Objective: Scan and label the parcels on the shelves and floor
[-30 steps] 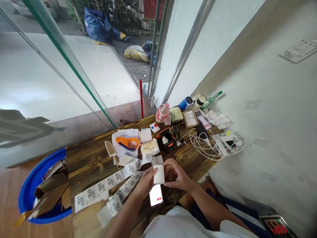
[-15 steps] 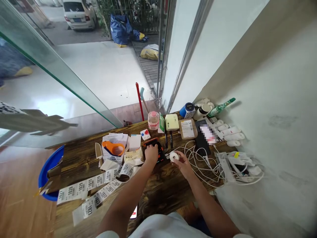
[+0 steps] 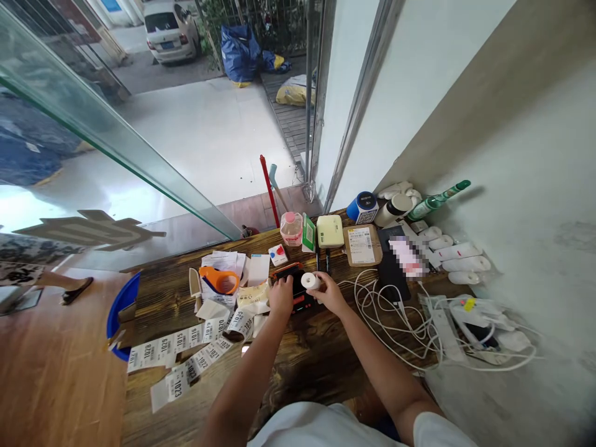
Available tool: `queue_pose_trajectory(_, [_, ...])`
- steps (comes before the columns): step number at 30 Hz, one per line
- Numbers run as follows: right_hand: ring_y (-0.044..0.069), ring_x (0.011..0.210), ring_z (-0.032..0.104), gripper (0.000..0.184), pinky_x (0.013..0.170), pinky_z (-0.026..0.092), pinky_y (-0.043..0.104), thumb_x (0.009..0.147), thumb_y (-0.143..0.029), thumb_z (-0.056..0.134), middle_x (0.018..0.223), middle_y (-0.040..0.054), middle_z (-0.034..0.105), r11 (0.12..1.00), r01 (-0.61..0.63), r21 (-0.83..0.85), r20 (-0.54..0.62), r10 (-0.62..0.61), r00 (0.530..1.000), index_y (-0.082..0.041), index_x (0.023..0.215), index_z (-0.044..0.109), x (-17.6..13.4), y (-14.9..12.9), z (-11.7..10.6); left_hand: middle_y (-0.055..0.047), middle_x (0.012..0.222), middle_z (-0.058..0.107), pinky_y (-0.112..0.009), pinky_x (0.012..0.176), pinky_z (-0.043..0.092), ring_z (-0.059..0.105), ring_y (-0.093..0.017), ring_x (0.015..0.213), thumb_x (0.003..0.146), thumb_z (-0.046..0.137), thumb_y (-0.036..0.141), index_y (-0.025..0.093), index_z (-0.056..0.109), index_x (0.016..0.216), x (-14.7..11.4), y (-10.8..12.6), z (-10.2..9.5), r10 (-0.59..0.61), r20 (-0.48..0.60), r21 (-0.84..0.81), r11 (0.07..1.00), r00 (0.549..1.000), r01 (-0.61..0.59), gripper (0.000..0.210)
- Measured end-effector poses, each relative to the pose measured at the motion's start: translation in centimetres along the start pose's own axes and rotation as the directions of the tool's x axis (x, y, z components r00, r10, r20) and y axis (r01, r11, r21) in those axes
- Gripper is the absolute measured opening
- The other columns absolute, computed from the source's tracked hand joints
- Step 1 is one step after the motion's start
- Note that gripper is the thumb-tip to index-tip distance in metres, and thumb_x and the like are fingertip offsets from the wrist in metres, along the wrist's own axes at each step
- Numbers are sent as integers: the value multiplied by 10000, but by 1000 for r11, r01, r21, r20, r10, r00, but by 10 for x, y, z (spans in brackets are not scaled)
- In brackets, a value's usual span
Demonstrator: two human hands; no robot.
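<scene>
two hands of yours are over the wooden table [image 3: 310, 366], apart from each other. your left hand [image 3: 281, 295] lies at the left side of the black-and-orange device [image 3: 297, 297], fingers bent down onto it; whether they grip it cannot be told. your right hand [image 3: 330, 293] has its fingers closed on the side of the white paper roll [image 3: 309, 282], cored end turned upward. you have the roll over the right part of the device; contact between the two cannot be confirmed.

to the left, a cream packet [image 3: 254, 297] is near your left hand, and an orange tape cutter [image 3: 221, 280] lies on papers [image 3: 238, 262]. numbered label strips [image 3: 174, 343] stretch leftward. to your right, white cables [image 3: 372, 307] lie in loops. beyond the device stand a pink-capped bottle [image 3: 291, 231], a green sign [image 3: 308, 233] and a pale yellow box [image 3: 330, 231].
</scene>
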State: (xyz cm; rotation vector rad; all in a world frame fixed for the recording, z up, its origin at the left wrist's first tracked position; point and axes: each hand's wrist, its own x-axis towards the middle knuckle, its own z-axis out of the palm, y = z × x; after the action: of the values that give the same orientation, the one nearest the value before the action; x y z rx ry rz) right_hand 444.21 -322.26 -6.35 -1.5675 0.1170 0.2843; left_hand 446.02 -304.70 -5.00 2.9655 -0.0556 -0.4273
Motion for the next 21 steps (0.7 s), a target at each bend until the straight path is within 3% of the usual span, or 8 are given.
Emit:
queue_pose_trajectory(3, [247, 1039, 589, 477, 859, 513, 377, 663, -252, 792, 1143, 68, 615, 974, 113, -195, 82, -98, 992, -231, 1110, 626, 16, -8, 8, -126, 1006, 637, -404, 872, 439, 572, -278, 1000, 916, 433, 204, 184, 673, 1001, -12, -9, 4, 7, -90, -32, 999, 996, -10, 256])
queue_pose_trajectory(6, [265, 1055, 585, 497, 949, 451, 417, 638, -167, 802, 1106, 70, 610, 909, 188, -372, 170, -133, 977, -223, 1107, 648, 30, -14, 17, -119, 1017, 630, -391, 921, 410, 538, -268, 1029, 934, 400, 230, 184, 680, 1068, -19, -14, 11, -30, -167, -89, 996, 986, 16, 314])
queue_pose_trajectory(12, [264, 934, 634, 452, 841, 492, 371, 615, -124, 818, 1051, 63, 586, 746, 277, -605, 302, -106, 947, -216, 1035, 680, 46, -18, 35, -95, 1009, 635, -328, 837, 437, 569, -224, 949, 932, 430, 264, 188, 672, 1100, -25, -20, 23, -130, -247, -219, 973, 960, 75, 304])
queue_pose_trajectory(16, [258, 934, 645, 411, 820, 495, 347, 684, -171, 788, 1090, 63, 586, 646, 276, -711, 292, -86, 952, -235, 1072, 668, 44, -20, 42, -103, 1015, 644, -332, 832, 445, 579, -224, 941, 938, 425, 296, 171, 668, 1060, -28, -20, 26, -145, -273, -290, 955, 951, 62, 300])
queue_pose_trajectory(21, [230, 924, 660, 360, 793, 504, 309, 731, -273, 765, 1109, 21, 633, 564, 276, -778, 301, -51, 952, -277, 1076, 665, 40, -17, 40, -112, 1083, 635, -371, 823, 450, 582, -252, 968, 923, 447, 289, 184, 580, 1194, -26, -20, 29, -178, -300, -352, 934, 937, 65, 319])
